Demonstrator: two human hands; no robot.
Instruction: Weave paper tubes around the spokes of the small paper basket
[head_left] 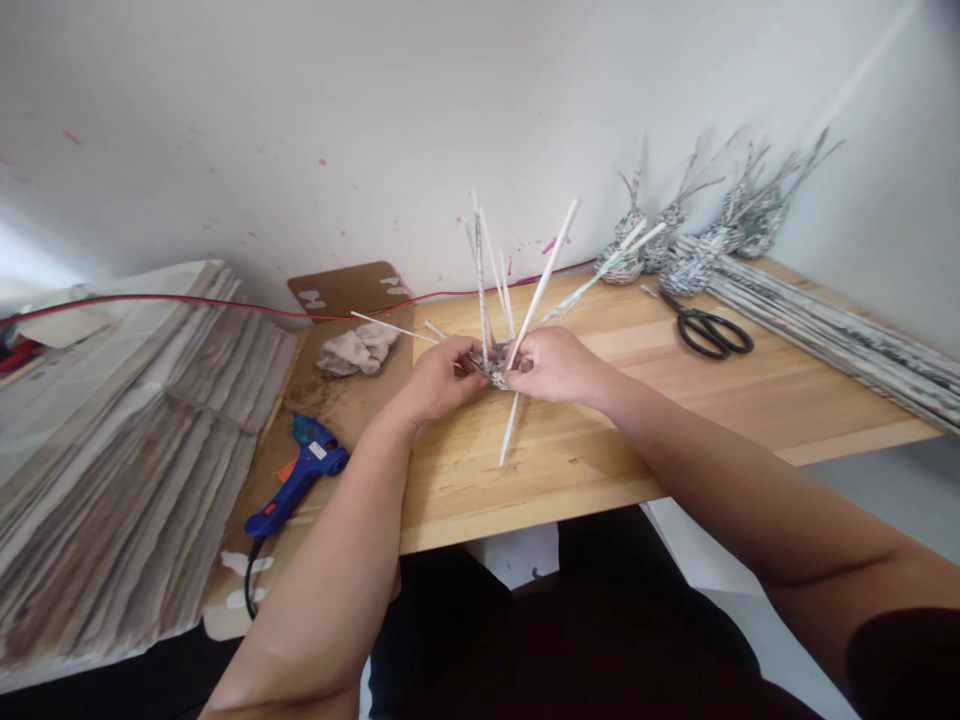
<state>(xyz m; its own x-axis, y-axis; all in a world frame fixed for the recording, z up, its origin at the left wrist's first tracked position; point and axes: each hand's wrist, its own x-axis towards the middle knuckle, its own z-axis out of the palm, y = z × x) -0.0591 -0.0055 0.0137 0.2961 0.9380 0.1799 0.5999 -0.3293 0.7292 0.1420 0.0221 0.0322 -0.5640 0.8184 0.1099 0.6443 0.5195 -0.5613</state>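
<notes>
Between my two hands is a small woven base of rolled paper sticks (497, 377), low over the wooden tabletop. Several white paper sticks (551, 262) stand up and fan out from it, and one points down toward the table's front edge. My left hand (448, 378) is closed on the base's left side, thumb and fingers pinching near an upright stick. On the right side, my right hand (556, 362) pinches the weave and a long white stick. Fingers and sticks hide part of the base.
Black scissors (712, 332) lie at right, near a bundle of paper sticks (832, 335) and several woven paper pieces (694, 262) by the wall. A blue glue gun (296, 478), a crumpled cloth (358, 348) and a newspaper stack (150, 450) are at left. A red cable (172, 298) crosses behind.
</notes>
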